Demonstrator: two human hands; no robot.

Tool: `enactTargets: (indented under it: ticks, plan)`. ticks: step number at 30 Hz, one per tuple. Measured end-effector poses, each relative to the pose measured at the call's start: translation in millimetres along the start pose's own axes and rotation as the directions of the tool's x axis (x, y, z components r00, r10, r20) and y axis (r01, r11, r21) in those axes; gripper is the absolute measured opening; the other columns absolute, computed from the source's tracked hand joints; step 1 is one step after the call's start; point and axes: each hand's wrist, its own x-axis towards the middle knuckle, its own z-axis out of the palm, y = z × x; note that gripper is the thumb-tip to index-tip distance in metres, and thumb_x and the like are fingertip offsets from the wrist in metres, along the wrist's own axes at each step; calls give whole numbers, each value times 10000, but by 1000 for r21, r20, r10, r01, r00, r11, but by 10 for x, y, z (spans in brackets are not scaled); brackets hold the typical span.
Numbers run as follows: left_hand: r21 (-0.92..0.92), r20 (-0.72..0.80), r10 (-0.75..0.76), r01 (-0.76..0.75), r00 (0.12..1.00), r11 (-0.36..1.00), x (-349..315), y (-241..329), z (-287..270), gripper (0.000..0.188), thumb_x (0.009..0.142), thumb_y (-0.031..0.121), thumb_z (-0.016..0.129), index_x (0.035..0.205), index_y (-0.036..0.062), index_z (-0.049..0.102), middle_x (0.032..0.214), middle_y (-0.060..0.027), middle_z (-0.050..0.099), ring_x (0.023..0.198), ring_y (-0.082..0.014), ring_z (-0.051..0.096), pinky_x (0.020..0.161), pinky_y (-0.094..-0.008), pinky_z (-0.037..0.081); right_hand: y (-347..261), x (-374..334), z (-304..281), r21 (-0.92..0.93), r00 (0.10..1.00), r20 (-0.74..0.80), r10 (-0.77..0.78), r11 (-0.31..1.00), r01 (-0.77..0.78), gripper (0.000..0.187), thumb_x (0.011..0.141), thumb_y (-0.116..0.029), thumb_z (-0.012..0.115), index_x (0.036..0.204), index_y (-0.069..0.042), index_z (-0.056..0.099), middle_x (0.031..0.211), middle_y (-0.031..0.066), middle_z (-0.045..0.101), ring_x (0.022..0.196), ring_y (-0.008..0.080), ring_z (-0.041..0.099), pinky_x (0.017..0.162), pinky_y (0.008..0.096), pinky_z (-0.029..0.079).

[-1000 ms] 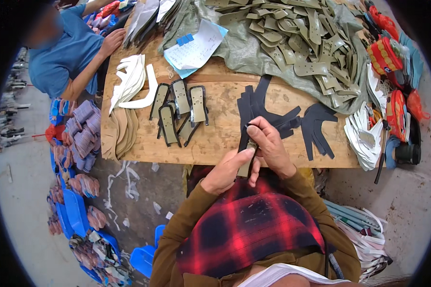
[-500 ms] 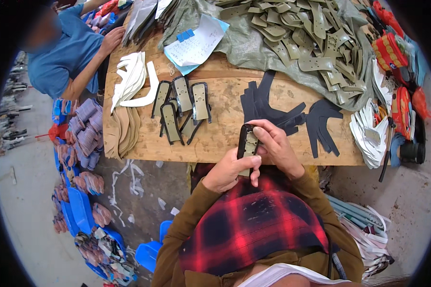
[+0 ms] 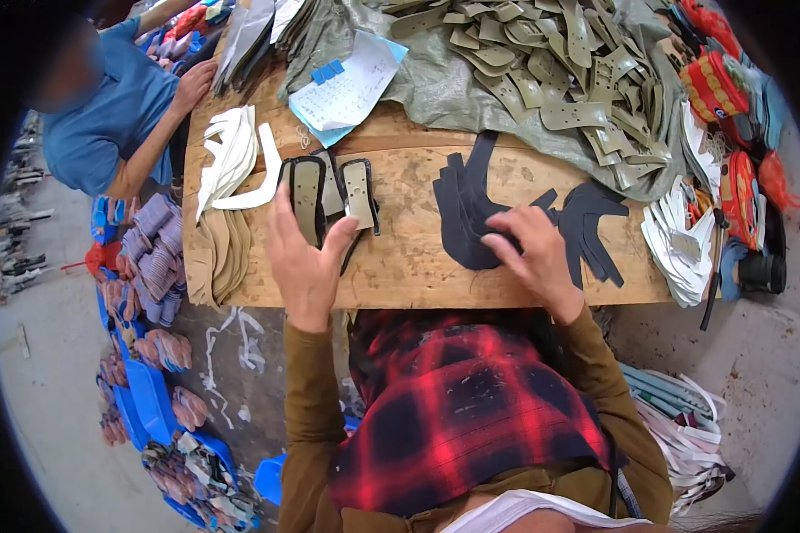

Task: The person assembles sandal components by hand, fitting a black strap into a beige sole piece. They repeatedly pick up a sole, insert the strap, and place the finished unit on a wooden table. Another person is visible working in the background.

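Bins of blue plastic stand toward 8 o'clock, the lowest heaped with small mixed pieces of grey, white and pink; striped bundles pile up above them toward 9, and how many sit inside a bin is hard to tell. Toward 1 o'clock a crumpled green sheet bears a big heap of olive plates with holes in them. A red bag lies past the table's edge between 2 and 3 o'clock, its contents hidden, near a dark cylinder at 3 whose inside I can't see. On the wooden table, the left hand reaches to the black-edged olive pieces just beyond it, between 9 and 11 o'clock; its fingers are spread and the thumb stands well apart, though whether the fingertips touch the nearest piece can't be made out. That hand also covers the lower part of the group. The right hand, at 3 o'clock, is bent over the edge of the black strips, and whether thumb and finger pinch one can't be told, since the hand hides part of the stack. At 10 o'clock a person in a blue shirt is partly cut off by the dark rim.
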Motion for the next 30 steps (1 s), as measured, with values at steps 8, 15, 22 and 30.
enactTargets:
  ticks: [8,15,22,30]
  plan:
    - [-350,607,-348,634,714,690,-671,344,428,307,913,215,692,1120,4,611,756,-13,631,567,-77,564,499,-215,451,-14,-191,300,-167,989,104,-106,978,122,214,764,-136,723,924,-78,593,897,78,511,868,278,508,723,381,387]
    - [-405,645,-205,556,736,726,-809,330,835,238,923,221,685,987,-6,649,723,-10,629,544,-56,547,472,-214,423,-1,-119,113,-14,966,134,-223,974,227,139,776,-130,692,873,-115,593,838,40,544,838,260,515,710,374,363]
    - [-599,778,-145,792,611,120,-631,624,627,270,1023,253,529,1114,43,671,1108,-83,701,814,-86,655,592,-214,507,662,682,-732,-88,933,-356,56,992,-93,288,839,-265,702,994,-28,648,941,132,615,900,297,594,810,398,463]
    - [-660,751,-120,736,649,-153,-578,608,350,306,1041,233,482,1262,41,572,1266,-117,628,950,-112,644,703,-232,545,1396,943,-874,-602,891,-448,68,714,-357,419,795,-394,724,974,-42,586,977,126,577,970,334,524,811,459,415]
